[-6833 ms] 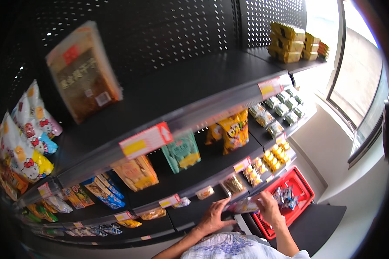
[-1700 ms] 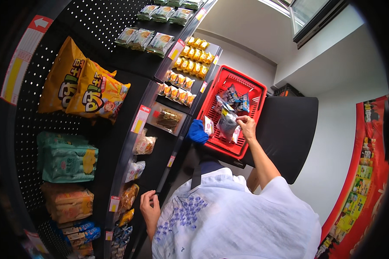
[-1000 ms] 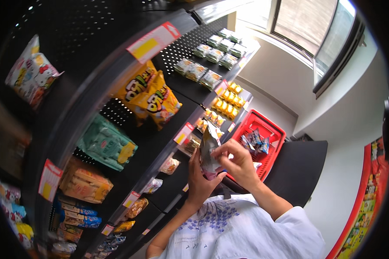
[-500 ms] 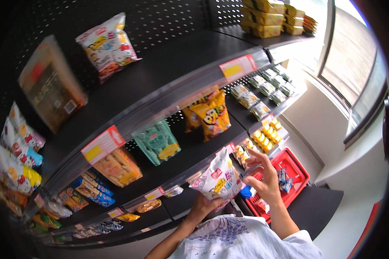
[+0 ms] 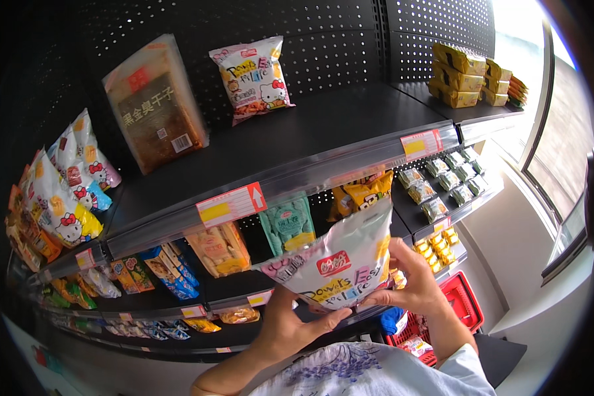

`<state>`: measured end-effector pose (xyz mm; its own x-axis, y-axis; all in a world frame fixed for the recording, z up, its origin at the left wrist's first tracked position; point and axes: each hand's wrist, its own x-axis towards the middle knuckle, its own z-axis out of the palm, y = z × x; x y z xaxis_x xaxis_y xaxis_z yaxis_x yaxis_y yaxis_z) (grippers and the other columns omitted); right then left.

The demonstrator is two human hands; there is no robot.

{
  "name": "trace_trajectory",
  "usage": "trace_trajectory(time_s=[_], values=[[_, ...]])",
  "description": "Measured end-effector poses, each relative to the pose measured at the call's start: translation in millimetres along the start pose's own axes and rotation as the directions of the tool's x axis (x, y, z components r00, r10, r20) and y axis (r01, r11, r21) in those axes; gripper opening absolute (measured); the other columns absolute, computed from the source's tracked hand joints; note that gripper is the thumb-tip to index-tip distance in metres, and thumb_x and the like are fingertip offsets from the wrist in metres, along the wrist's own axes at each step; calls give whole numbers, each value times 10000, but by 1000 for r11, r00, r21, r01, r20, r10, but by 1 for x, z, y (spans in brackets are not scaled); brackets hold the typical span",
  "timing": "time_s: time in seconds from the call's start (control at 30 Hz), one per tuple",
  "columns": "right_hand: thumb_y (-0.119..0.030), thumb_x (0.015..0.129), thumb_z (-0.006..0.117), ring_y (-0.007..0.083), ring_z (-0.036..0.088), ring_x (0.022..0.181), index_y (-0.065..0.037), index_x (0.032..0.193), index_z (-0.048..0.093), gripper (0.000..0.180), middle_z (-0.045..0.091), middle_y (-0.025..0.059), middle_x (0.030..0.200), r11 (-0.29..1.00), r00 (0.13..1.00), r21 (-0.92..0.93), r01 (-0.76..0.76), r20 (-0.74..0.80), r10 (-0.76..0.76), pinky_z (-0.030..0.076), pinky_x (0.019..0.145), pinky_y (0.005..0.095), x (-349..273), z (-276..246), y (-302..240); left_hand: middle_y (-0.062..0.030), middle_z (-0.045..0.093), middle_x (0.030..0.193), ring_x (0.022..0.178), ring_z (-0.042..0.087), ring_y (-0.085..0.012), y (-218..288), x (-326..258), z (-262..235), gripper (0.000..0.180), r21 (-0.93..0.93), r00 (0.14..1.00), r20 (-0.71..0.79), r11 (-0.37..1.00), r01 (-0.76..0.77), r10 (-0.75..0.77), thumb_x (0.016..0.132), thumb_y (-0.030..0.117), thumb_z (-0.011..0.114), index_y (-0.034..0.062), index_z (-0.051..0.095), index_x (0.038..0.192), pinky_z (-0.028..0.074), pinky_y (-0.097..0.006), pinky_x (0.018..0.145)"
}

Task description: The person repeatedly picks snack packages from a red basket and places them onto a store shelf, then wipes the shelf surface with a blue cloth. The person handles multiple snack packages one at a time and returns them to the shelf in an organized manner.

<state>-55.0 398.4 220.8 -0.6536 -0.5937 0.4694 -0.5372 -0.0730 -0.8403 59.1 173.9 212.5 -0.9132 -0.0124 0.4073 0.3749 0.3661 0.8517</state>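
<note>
Here both hands, left hand [image 5: 296,325] and right hand [image 5: 412,280], grip the white snack bag [image 5: 340,261] between them by its lower corners.

Brown packet [image 5: 157,102] on top shelf [image 5: 323,135]; red basket [image 5: 465,307] below.

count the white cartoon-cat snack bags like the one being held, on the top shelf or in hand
2. One white snack bag is held between the left hand and right hand; a matching bag leans against the pegboard on the top shelf. Others may be hidden.
</note>
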Motion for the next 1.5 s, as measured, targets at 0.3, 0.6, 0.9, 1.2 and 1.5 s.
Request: trace_trajectory(time_s=[0.3, 0.6, 0.9, 1.2, 1.5], values=[[-337, 731, 906, 175, 647, 888, -43, 1278, 621, 683, 661, 78, 1035, 838, 888, -330, 434, -3, -461, 526, 736, 315, 123, -29, -94, -110, 673, 1186, 1091, 654, -186, 104, 96, -76, 611, -31, 947, -153, 957, -290, 282, 847, 219, 829, -15, 524, 1322, 506, -339, 957], [-347, 790, 868, 150, 684, 846, -21, 1158, 684, 525, 748, 94, 961, 909, 938, -252, 333, 192, -290, 548, 791, 310, 257, -46, -44, -104, 648, 1258, 1181, 595, -177, 77, 197, -139, 538, 121, 997, -39, 991, -66, 71, 912, 250, 753, -4, 549, 1340, 421, -338, 1081], [-269, 861, 812, 143, 697, 823, 10, 1220, 605, 500, 726, 106, 977, 936, 984, -352, 24, 174, 40, 577, 698, 293, 301, -32, -16, -139, 641, 1267, 1186, 601, -202, 23, 240, -167, 575, 189, 991, -128, 980, 53, -29, 931, 252, 738, -38, 505, 1369, 449, -346, 1056], [-246, 855, 803, 192, 710, 893, 39, 1255, 579, 539, 714, 159, 1044, 913, 992, -403, 66, 121, -18, 601, 743, 318, 310, -28, -11, -164, 641, 1276, 1196, 602, -216, 18, 251, -166, 602, 361, 978, -209, 931, 59, 19, 950, 253, 715, -61, 464, 1398, 452, -343, 1047], [-306, 868, 789, 188, 708, 874, 48, 1313, 542, 620, 719, 152, 1039, 882, 994, -460, 105, 82, -76, 586, 727, 316, 306, -26, -10, -203, 660, 1239, 1152, 640, -249, 15, 251, -166, 634, 450, 958, -277, 891, 57, 79, 943, 294, 714, -75, 460, 1391, 490, -361, 1000]])
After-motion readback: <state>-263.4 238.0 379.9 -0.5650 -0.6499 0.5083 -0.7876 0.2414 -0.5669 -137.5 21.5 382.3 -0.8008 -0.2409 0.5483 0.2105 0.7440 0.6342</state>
